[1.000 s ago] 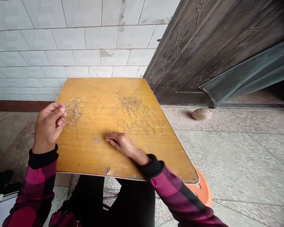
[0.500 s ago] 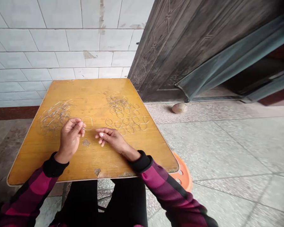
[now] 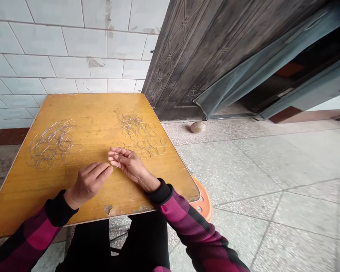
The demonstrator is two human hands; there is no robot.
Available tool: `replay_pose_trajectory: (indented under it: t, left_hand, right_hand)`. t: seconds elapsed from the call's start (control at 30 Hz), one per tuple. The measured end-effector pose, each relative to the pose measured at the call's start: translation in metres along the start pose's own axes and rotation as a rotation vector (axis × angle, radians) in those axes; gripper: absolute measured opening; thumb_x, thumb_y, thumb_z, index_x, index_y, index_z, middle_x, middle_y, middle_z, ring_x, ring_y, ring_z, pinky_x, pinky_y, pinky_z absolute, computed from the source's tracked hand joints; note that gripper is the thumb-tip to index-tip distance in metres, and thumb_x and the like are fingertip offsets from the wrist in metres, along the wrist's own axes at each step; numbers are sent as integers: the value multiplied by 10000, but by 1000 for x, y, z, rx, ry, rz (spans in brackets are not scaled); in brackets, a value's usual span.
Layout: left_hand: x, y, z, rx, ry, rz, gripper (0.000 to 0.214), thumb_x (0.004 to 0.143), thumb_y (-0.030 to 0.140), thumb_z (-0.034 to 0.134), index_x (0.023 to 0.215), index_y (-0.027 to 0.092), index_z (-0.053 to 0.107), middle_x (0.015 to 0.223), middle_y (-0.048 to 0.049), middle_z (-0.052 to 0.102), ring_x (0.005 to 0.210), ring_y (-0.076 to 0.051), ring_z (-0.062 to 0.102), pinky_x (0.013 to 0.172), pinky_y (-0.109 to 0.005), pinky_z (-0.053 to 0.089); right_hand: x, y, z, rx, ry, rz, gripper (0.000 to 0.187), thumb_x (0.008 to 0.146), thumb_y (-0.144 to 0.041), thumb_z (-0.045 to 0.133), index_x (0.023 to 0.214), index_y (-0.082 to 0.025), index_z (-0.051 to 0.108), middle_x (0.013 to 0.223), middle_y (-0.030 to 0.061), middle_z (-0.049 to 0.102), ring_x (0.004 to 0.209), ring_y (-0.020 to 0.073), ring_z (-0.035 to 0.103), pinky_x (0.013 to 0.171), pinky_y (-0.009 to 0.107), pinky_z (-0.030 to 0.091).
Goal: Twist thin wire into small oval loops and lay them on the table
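As the head view looks down on the yellow-brown surface, the person's two hands come together above its near part. The left hand has its grip pinched on a thin curved wire, which shows between the fingers of both hands. The right hand has bent, slightly parted fingers around that wire; whether its grip is closed on it, I cannot tell. A wire tangle lies to the left, bent wire loops beyond the right hand.
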State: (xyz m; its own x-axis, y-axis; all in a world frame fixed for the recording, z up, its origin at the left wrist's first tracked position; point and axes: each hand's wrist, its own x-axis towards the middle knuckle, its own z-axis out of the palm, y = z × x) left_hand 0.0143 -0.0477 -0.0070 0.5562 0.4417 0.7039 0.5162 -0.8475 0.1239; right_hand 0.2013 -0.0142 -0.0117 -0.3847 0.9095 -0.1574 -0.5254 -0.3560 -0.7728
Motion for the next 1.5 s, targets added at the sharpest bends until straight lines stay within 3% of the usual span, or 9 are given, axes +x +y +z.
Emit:
replay_pose_trajectory:
  t: [0.2, 0.43, 0.57, 0.67, 0.8, 0.93, 1.03, 1.17, 1.5]
  left_hand:
    - [3, -1, -1, 56, -26, -34, 307, 873, 45, 513, 1093, 215, 645, 984, -101, 709, 865, -216, 670, 790, -362, 545]
    - [3, 2, -1, -92, 62, -90, 293, 831, 6, 531, 1057, 168, 623, 1081, -124, 614, 937, -198, 630, 785, -326, 546]
    - [5, 0, -7, -393, 140, -456, 138, 854, 140, 579, 983, 165, 621, 1026, -80, 571, 736, -117, 595, 645, -253, 519]
    - [6, -4, -9, -685, 49, -774, 128, 881, 291, 578, 904, 171, 615, 730, 13, 543, 531, -73, 494, 493, -201, 436]
    - [9, -5, -4, -896, -32, -989, 207, 844, 365, 618, 807, 162, 640, 545, 58, 463, 455, -58, 400, 433, -175, 348]
    - [10, -5, 1, -1004, 30, -1107, 214, 795, 354, 665, 765, 142, 663, 581, 25, 561, 420, -42, 374, 382, -173, 280]
    - [12, -4, 1, -1100, 114, -1138, 230, 774, 359, 681, 751, 131, 661, 706, -29, 657, 441, -51, 447, 388, -183, 337]
    - [15, -4, -1, -1152, 166, -1135, 216, 759, 338, 700, 729, 131, 644, 658, -13, 638, 470, -73, 519, 439, -197, 421]
    - [11, -4, 4, -1056, 105, -1098, 209, 826, 355, 633, 787, 150, 637, 591, 40, 534, 401, -39, 416, 359, -164, 311]
  right_hand:
    - [-4, -1, 0, -74, -4, 46, 233, 842, -357, 676, 939, -146, 700, 874, 52, 724, 702, 89, 665, 602, 180, 545]
    - [-8, 0, 1, -470, 82, -123, 341, 782, -486, 690, 864, -156, 683, 628, -28, 612, 448, 46, 477, 391, 157, 356]
    - [-12, 0, 2, -749, 91, -297, 310, 878, -455, 580, 889, -161, 680, 636, -17, 606, 434, 61, 477, 412, 189, 383]
    - [-14, 2, 0, -1083, 107, -552, 250, 935, -338, 519, 913, -170, 702, 710, 27, 666, 558, 101, 578, 554, 229, 463]
    - [-15, 6, -1, -1385, 96, -788, 242, 944, -239, 487, 985, -154, 710, 806, 82, 706, 696, 152, 639, 647, 268, 494]
    - [-17, 6, 3, -1239, 73, -754, 188, 922, -258, 552, 965, -175, 715, 791, 63, 700, 662, 134, 635, 630, 256, 507]
    - [-16, 5, 7, -875, 61, -508, 183, 894, -324, 601, 946, -179, 700, 697, 12, 662, 506, 90, 582, 501, 220, 489]
    - [-13, 4, 11, -488, 45, -245, 238, 814, -393, 686, 894, -169, 687, 704, -11, 652, 482, 69, 573, 458, 204, 498]
    - [-7, 12, 13, -307, -19, -118, 240, 763, -395, 740, 848, -176, 691, 699, -21, 643, 475, 51, 552, 429, 178, 470]
